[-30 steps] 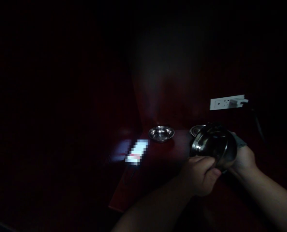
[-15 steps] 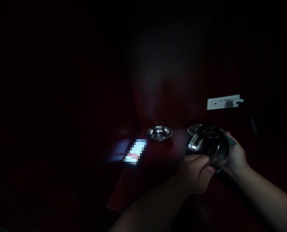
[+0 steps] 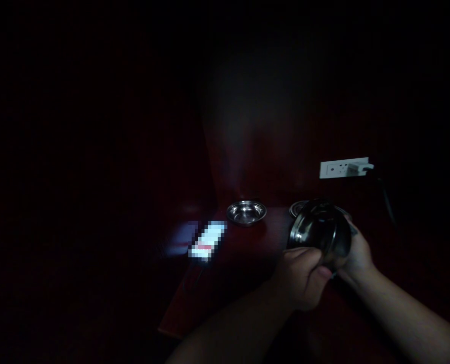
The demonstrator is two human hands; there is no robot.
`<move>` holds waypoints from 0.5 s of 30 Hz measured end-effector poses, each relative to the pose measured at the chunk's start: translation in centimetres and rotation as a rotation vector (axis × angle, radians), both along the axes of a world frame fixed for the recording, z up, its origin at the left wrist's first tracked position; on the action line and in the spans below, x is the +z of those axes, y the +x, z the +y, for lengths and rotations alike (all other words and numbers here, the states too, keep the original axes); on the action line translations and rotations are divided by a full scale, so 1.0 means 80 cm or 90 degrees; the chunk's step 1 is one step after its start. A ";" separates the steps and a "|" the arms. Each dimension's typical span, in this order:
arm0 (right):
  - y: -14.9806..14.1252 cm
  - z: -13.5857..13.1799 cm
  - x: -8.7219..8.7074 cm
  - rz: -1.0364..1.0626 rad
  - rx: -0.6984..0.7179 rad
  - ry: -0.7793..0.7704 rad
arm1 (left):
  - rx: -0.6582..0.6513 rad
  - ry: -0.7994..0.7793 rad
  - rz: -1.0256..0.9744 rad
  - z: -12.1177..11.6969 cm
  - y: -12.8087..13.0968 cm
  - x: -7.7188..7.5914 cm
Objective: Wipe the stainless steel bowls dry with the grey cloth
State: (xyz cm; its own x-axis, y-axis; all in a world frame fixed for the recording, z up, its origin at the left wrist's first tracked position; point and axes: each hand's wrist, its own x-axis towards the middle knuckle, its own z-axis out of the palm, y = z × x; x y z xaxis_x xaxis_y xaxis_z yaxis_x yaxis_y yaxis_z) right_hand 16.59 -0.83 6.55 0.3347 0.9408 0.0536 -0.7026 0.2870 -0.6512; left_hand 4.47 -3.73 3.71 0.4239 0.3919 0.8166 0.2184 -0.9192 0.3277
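Observation:
A shiny steel bowl (image 3: 318,232) is tilted on its side in front of me, held off the table between both hands. My left hand (image 3: 303,278) is closed on its near rim, with the thumb bent over. At the bowl's far right side, my right hand (image 3: 359,255) curls round a thin grey-green cloth (image 3: 353,230) pressed to the metal. Only its edges show, and most of the right fingers are hidden behind the bowl. Just beyond, a steel plate or lid (image 3: 297,209) with a ringed rim is partly covered by the bowl.
A shallow steel dish (image 3: 246,213) sits at the back of the dark red table (image 3: 175,321). To its left lies a lit phone (image 3: 209,240), its screen blurred out, with a cable. On the wall is a white socket (image 3: 333,169) with a plugged-in charger. The room is very dark.
The view has shifted a little, so most things appear slightly left and lower. Both hands keep hold, and the bowl looks turned slightly.

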 end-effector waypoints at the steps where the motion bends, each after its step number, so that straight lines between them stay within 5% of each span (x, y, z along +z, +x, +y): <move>1: 0.000 0.000 0.000 -0.001 0.003 -0.001 | 0.002 0.002 -0.004 0.000 0.001 0.000; 8: -0.002 -0.001 -0.006 -0.010 0.040 -0.063 | 0.029 -0.017 -0.010 -0.002 0.002 0.003; 15: -0.002 0.005 -0.024 -0.158 0.072 0.018 | -0.024 -0.070 -0.029 -0.002 0.002 0.004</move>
State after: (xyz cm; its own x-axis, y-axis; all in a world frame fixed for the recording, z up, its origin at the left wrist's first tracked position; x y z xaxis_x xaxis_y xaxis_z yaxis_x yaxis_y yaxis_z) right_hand 16.44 -0.44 4.61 0.2018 0.9683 0.1469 -0.5514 0.2363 -0.8001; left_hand 4.66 -3.86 3.99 0.4042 0.4641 0.7881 0.1668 -0.8846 0.4354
